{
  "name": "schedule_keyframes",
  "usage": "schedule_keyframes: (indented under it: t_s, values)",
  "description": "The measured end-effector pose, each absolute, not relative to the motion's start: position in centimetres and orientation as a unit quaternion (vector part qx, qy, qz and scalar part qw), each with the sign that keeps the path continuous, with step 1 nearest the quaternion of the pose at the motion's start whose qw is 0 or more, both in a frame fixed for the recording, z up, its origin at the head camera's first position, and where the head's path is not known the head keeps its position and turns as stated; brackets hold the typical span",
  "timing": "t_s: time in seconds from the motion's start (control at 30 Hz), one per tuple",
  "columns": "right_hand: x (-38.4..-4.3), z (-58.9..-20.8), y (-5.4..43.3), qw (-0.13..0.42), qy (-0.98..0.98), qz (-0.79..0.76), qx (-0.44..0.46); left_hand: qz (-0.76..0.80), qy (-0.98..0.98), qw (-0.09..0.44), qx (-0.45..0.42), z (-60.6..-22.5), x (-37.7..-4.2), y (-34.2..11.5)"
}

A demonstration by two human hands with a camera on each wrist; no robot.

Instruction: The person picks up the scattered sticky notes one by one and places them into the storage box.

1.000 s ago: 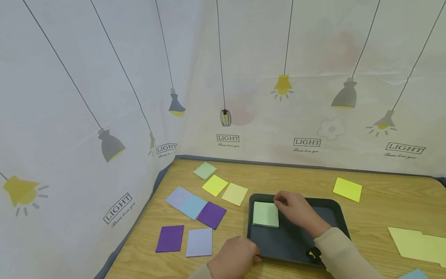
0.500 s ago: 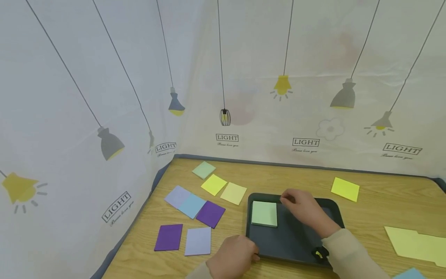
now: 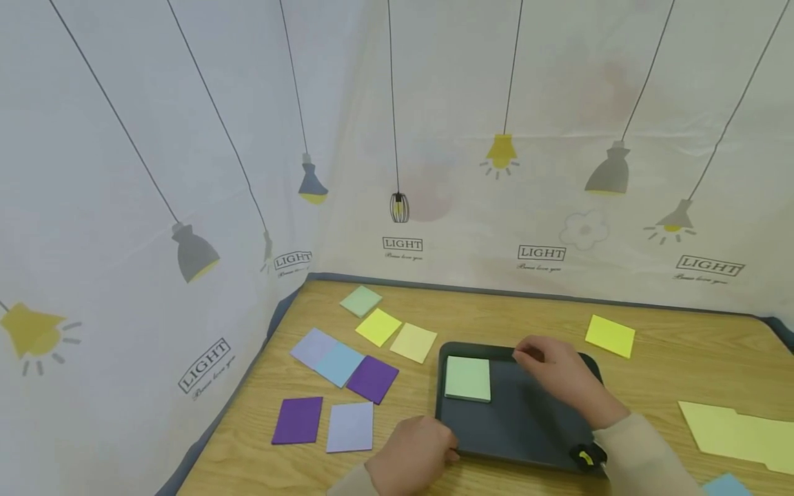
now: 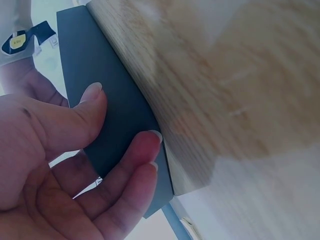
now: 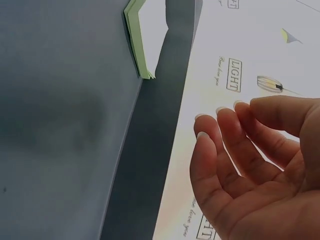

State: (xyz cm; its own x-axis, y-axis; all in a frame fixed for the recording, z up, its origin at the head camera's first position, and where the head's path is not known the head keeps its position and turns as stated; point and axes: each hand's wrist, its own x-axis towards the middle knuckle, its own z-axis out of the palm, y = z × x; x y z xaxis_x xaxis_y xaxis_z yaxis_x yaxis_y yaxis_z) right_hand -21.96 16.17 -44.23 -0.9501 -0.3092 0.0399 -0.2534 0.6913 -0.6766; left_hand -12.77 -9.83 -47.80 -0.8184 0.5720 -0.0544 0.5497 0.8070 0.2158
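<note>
In the head view a dark tray [image 3: 521, 427] lies on the wooden table. A light green sticky note pad [image 3: 468, 379] sits in its far left corner; the right wrist view shows the same sticky note pad [image 5: 142, 42] as a thick stack with green edges. My left hand [image 3: 414, 455] holds the tray's near left corner. In the left wrist view the thumb [image 4: 90, 115] presses the outer wall, with other fingertips lower on it. Above the tray's far rim hovers my right hand [image 3: 561, 375], fingers loosely curled with nothing in them, right of the pad.
Left of the tray lie purple [image 3: 298, 420], lilac [image 3: 350, 427], blue [image 3: 339, 365], yellow [image 3: 378, 327], cream [image 3: 414, 343] and green [image 3: 361, 301] sticky notes. A yellow note [image 3: 611, 336], pale yellow notes [image 3: 738, 434] and a blue note [image 3: 727, 486] lie right. Lamp-patterned cloth [image 3: 465, 275] borders the table.
My right hand has moved rightward along the tray's far rim, away from the green pad. My left hand stays at the tray's corner. The whole view has shifted slightly.
</note>
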Motion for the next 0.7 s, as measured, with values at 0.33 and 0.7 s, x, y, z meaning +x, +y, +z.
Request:
schedule_keyframes:
  t_s: [0.33,0.7]
  values:
    - [-21.5,-43.9,17.9,0.018,0.921,-0.360,-0.146,0.094,0.948,0.059,0.298,-48.0,-12.8,-9.8]
    - [-20.5,-43.5,20.7,0.027,0.923,-0.362,-0.129,0.095,0.948,0.052,0.299,-48.0,-12.8,-9.8]
